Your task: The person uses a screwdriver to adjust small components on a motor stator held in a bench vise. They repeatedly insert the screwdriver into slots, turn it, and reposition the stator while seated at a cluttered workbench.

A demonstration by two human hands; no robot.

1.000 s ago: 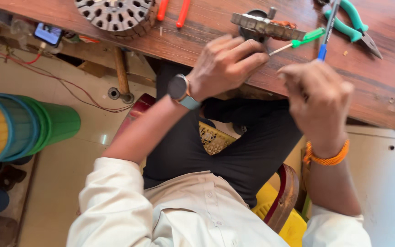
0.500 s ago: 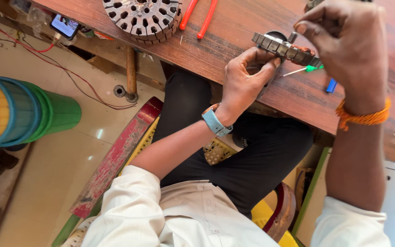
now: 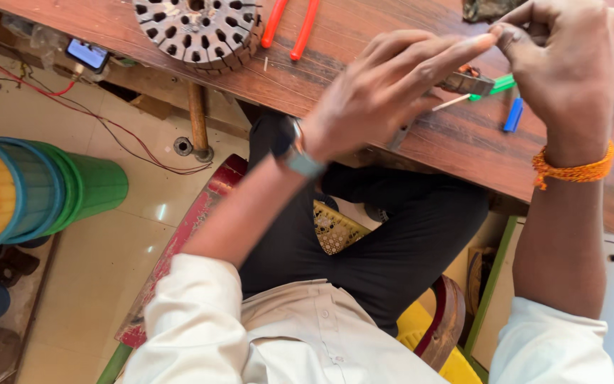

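Note:
Both hands meet over the wooden bench point(image 3: 421, 153). My left hand point(image 3: 392, 89), with a watch on its wrist, lies over a small grey metal motor part point(image 3: 472, 83) and holds it, its long fingers stretched to the right. My right hand point(image 3: 563, 64), with an orange thread at the wrist, is curled and pinches at the part's upper end, touching my left fingertips. What it pinches is hidden. A green-handled screwdriver point(image 3: 499, 85) lies under the part, and a small blue piece point(image 3: 513, 115) is just below it.
A large round slotted stator core point(image 3: 197, 25) and red-handled pliers point(image 3: 293, 25) lie at the bench's far left. Stacked yellow, blue and green plastic stools point(image 3: 44, 188) stand on the tiled floor at left, near red wires point(image 3: 108, 135) and a small phone point(image 3: 87, 54).
The camera has moved closer. My left hand has risen from under the metal part to lie over it with fingers stretched out. My right hand stays at the part's top.

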